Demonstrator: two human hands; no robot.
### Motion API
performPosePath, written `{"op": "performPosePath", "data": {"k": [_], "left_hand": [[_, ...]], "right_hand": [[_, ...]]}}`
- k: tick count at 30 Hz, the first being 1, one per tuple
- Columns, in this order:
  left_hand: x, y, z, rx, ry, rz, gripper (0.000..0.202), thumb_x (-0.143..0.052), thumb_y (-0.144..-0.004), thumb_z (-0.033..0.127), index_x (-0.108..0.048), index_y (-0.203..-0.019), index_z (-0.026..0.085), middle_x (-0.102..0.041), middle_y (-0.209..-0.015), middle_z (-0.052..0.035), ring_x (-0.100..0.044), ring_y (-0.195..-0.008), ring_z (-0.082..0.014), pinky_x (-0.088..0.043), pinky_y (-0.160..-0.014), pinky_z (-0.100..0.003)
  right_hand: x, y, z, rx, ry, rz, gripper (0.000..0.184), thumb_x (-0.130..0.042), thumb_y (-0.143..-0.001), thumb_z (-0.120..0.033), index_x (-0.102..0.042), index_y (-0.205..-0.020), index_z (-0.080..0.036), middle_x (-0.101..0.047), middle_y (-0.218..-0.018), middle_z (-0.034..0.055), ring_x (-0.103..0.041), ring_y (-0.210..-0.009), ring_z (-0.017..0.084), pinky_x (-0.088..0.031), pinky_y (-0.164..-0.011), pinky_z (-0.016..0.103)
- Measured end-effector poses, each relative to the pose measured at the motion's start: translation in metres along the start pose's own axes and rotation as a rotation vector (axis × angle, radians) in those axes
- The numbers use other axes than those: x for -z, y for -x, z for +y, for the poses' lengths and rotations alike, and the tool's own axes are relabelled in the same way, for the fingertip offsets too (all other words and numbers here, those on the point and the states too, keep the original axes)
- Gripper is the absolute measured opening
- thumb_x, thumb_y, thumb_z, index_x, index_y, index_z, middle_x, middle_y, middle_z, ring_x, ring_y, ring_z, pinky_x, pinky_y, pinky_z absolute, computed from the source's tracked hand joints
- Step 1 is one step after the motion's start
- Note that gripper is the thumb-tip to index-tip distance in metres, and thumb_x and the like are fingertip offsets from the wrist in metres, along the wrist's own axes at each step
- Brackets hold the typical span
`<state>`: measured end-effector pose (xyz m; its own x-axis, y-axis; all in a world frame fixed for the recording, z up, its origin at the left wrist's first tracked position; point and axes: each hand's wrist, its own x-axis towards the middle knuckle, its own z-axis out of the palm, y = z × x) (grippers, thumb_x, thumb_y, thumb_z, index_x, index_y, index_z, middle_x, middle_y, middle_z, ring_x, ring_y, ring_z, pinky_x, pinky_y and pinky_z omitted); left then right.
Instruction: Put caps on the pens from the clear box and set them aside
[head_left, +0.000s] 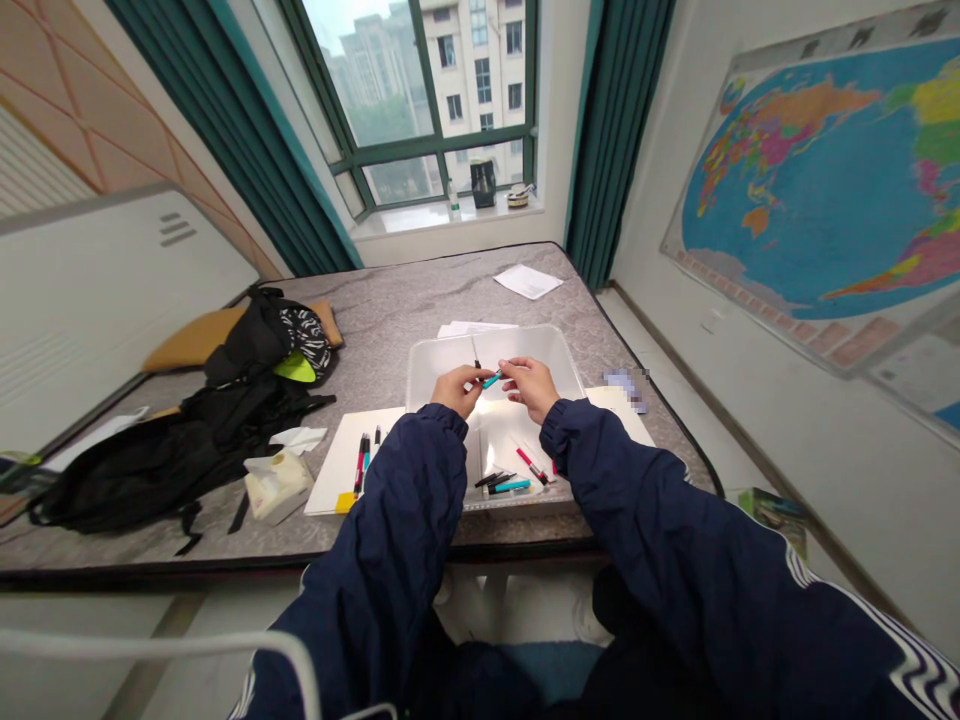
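I have the left arm point(386, 540) reaching in from seven o'clock and the right arm point(645, 510) from four, both covered by navy sleeves down to the wrists. They converge near the middle of my view, where the left hand point(456, 390) points toward two o'clock and the right hand point(529, 386) toward ten. On each I see bent fingers and the thumb brought together in a pinch, the two sets of fingertips just beside each other.
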<state>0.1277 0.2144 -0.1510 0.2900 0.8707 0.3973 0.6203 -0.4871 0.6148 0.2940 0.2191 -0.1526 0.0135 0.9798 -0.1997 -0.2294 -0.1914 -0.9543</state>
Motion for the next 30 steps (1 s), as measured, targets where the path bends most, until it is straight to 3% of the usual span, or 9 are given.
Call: {"op": "performPosePath", "data": {"k": [3,7,10,12,16,19,21,25,30], "left_hand": [[0.003,-0.001,0.005,-0.021,0.038,-0.033,0.03,-0.064,-0.076,0.023,-0.071,-0.106,0.022,-0.069,-0.094,-0.0045,-0.062,-0.076,-0.0127,-0.048,-0.06,-0.02],[0.007,-0.002,0.008,0.014,0.018,-0.032,0.026,-0.063,-0.08,0.034,-0.072,-0.101,0.022,-0.07,-0.092,-0.0046,-0.061,-0.074,-0.0123,-0.047,-0.06,-0.02],[0.006,-0.002,0.008,0.049,-0.02,0.004,0.025,-0.064,-0.08,0.037,-0.073,-0.098,0.021,-0.07,-0.091,-0.0047,-0.061,-0.071,-0.0123,-0.047,-0.063,-0.021],[0.004,-0.001,0.007,0.056,-0.051,0.048,0.023,-0.066,-0.08,0.036,-0.073,-0.095,0.021,-0.071,-0.089,-0.0042,-0.06,-0.069,-0.012,-0.047,-0.066,-0.022],[0.001,0.0,0.002,0.054,-0.095,0.095,0.02,-0.066,-0.08,0.034,-0.073,-0.092,0.021,-0.071,-0.086,-0.0032,-0.059,-0.065,-0.0114,-0.047,-0.07,-0.024],[0.0,0.001,0.001,0.048,-0.109,0.111,0.019,-0.066,-0.08,0.034,-0.073,-0.091,0.021,-0.071,-0.085,-0.0027,-0.059,-0.062,-0.0111,-0.048,-0.069,-0.025],[0.0,0.002,0.002,0.055,-0.12,0.114,0.019,-0.065,-0.08,0.034,-0.073,-0.091,0.021,-0.07,-0.084,-0.0025,-0.059,-0.062,-0.011,-0.048,-0.069,-0.025],[0.0,0.005,0.006,0.079,-0.144,0.085,0.018,-0.065,-0.08,0.033,-0.072,-0.091,0.021,-0.07,-0.085,-0.0019,-0.058,-0.061,-0.0108,-0.047,-0.068,-0.025],[0.0,0.005,0.005,0.137,-0.177,0.014,0.02,-0.064,-0.08,0.034,-0.073,-0.092,0.021,-0.07,-0.085,-0.0025,-0.058,-0.062,-0.0116,-0.047,-0.071,-0.026]], "right_hand": [[0.002,0.001,-0.001,-0.112,-0.077,-0.066,0.022,-0.066,-0.08,-0.034,-0.054,-0.086,-0.016,-0.065,-0.083,0.0045,-0.053,-0.054,0.005,-0.041,-0.046,0.015],[0.001,0.0,0.003,-0.18,0.082,-0.169,0.029,-0.056,-0.086,-0.045,-0.057,-0.092,-0.016,-0.069,-0.087,0.0085,-0.054,-0.053,0.008,-0.041,-0.046,0.018],[0.002,-0.004,0.009,-0.077,0.452,-0.101,0.032,-0.044,-0.092,-0.043,-0.059,-0.095,-0.016,-0.07,-0.08,0.0092,-0.057,-0.051,0.011,-0.044,-0.05,0.023],[0.004,-0.005,0.014,0.026,0.814,-0.154,0.025,-0.052,-0.088,-0.037,-0.063,-0.086,-0.015,-0.069,-0.071,0.0078,-0.058,-0.051,0.012,-0.045,-0.056,0.024],[0.008,0.002,0.027,-0.007,1.328,-0.623,0.015,-0.07,-0.072,-0.028,-0.067,-0.074,-0.014,-0.068,-0.064,0.0044,-0.061,-0.054,0.013,-0.045,-0.062,0.023],[0.007,0.011,0.035,-0.086,1.466,-0.949,0.025,-0.079,-0.06,-0.028,-0.069,-0.079,-0.014,-0.069,-0.067,0.0026,-0.062,-0.057,0.013,-0.044,-0.061,0.023],[0.004,0.018,0.037,-0.092,1.512,-1.05,0.032,-0.081,-0.057,-0.028,-0.07,-0.084,-0.015,-0.07,-0.07,0.0024,-0.063,-0.06,0.014,-0.044,-0.062,0.023],[-0.001,0.026,0.032,0.002,1.708,-1.055,0.036,-0.083,-0.054,-0.024,-0.073,-0.086,-0.011,-0.071,-0.079,0.0078,-0.066,-0.075,0.02,-0.044,-0.065,0.025],[0.006,0.021,0.017,0.034,1.805,-0.847,0.043,-0.085,-0.051,-0.027,-0.074,-0.089,-0.01,-0.072,-0.087,0.0135,-0.067,-0.086,0.027,-0.047,-0.07,0.029]]}}
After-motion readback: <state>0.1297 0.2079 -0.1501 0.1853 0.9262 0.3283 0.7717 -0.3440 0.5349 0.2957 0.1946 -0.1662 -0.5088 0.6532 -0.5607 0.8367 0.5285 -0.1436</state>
